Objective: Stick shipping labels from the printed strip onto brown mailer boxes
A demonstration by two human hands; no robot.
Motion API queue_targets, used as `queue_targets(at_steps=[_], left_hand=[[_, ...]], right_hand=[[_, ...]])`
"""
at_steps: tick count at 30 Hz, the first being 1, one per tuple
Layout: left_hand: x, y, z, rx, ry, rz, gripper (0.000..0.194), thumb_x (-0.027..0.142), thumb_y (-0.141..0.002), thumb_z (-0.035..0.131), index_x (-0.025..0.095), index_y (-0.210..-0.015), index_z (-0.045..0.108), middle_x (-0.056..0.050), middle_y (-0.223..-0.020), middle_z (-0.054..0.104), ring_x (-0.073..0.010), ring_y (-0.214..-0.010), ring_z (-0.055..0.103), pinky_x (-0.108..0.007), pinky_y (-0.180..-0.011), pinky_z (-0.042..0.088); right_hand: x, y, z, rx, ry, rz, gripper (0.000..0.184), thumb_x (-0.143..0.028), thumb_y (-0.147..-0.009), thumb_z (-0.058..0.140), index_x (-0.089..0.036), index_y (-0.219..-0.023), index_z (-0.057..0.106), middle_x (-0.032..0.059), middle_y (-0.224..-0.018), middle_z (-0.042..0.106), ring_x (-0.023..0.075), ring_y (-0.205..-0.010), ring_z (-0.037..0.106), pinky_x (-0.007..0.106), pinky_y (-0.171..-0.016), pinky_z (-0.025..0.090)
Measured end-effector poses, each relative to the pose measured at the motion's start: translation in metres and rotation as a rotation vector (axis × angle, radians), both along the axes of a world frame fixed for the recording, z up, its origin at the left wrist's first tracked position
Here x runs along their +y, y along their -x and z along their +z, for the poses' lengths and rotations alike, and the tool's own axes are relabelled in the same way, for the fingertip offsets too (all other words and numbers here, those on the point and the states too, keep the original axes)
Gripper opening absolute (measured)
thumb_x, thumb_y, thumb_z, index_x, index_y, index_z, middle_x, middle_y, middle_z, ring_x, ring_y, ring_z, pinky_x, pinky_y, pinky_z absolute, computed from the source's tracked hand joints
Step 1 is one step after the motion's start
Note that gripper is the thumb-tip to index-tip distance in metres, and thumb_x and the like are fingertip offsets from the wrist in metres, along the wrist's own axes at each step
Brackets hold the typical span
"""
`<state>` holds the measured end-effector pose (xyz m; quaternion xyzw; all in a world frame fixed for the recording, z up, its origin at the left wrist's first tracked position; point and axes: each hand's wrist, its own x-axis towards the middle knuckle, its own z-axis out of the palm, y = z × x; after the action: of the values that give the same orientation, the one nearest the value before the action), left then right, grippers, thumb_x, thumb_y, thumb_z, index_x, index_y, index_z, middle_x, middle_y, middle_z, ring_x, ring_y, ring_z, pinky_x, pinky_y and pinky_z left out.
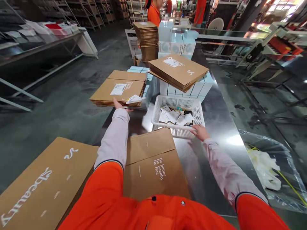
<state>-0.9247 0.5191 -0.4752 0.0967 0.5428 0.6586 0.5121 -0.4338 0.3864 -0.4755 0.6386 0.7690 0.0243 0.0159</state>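
My left hand (122, 106) grips the near edge of a stack of flat cardboard boxes (100, 92), thumb on top and fingers underneath. A white label (118, 89) is on the top box, and a loose paper slip (133, 99) lies near its corner. At the near right corner of a white plastic basket (157, 110), my right hand (200, 132) has its fingers over the rim. Inside the basket are paper slips (182, 119) and small items too jumbled to name. Closer to my body lies a flat printed cardboard box (148, 172) on the metal table (203, 172).
Behind the basket, more flat cardboard boxes (179, 72) rest on rows of light-blue boxes (200, 86). A taller cardboard stack (146, 38) stands farther back. Large flat cardboard (48, 182) is at lower left. Clear plastic with a white bag (265, 169) lies right of the table.
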Motion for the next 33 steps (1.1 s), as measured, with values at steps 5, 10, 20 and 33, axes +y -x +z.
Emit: queue_targets(at_steps=[5, 10, 20, 33], left_hand=[[-0.080, -0.029, 0.005, -0.087, 0.063, 0.062, 0.045, 0.052, -0.094, 0.044, 0.016, -0.122, 0.046, -0.009, -0.103, 0.057, -0.0168, -0.090, 0.061, -0.035, -0.083, 0.052], [-0.209, -0.087, -0.007, 0.131, -0.030, -0.077, 0.011, 0.024, -0.084, 0.059, 0.016, -0.089, 0.054, 0.001, -0.064, 0.055, -0.0095, -0.054, 0.053, -0.021, -0.057, 0.046], [-0.327, -0.232, -0.066, 0.500, 0.203, -0.163, 0.014, 0.015, -0.065, 0.069, 0.015, -0.075, 0.060, 0.001, -0.066, 0.056, -0.0117, -0.063, 0.053, -0.023, -0.068, 0.045], [-0.247, -0.428, -0.025, 1.023, -0.058, -0.840, 0.024, 0.007, -0.075, 0.059, 0.012, -0.097, 0.068, -0.015, -0.105, 0.068, -0.0287, -0.104, 0.060, -0.040, -0.098, 0.043]], right_hand=[[0.007, -0.013, -0.002, -0.152, 0.032, -0.027, 0.044, -0.047, -0.097, 0.041, -0.016, -0.113, 0.067, 0.0153, -0.104, 0.071, 0.0253, -0.096, 0.063, 0.035, -0.086, 0.038], [-0.005, -0.043, 0.007, -0.216, 0.043, -0.015, 0.048, -0.051, -0.098, 0.035, -0.016, -0.108, 0.067, 0.0144, -0.101, 0.071, 0.0223, -0.091, 0.063, 0.032, -0.079, 0.034], [-0.132, -0.170, 0.026, -0.086, 0.145, 0.010, 0.040, -0.042, -0.098, 0.039, -0.015, -0.108, 0.067, 0.0143, -0.104, 0.071, 0.0268, -0.103, 0.061, 0.035, -0.087, 0.034], [-0.103, -0.145, 0.016, 0.342, 0.212, 0.069, 0.045, -0.030, -0.083, 0.065, -0.003, -0.118, 0.063, 0.0179, -0.120, 0.062, 0.0267, -0.115, 0.052, 0.040, -0.101, 0.036]])
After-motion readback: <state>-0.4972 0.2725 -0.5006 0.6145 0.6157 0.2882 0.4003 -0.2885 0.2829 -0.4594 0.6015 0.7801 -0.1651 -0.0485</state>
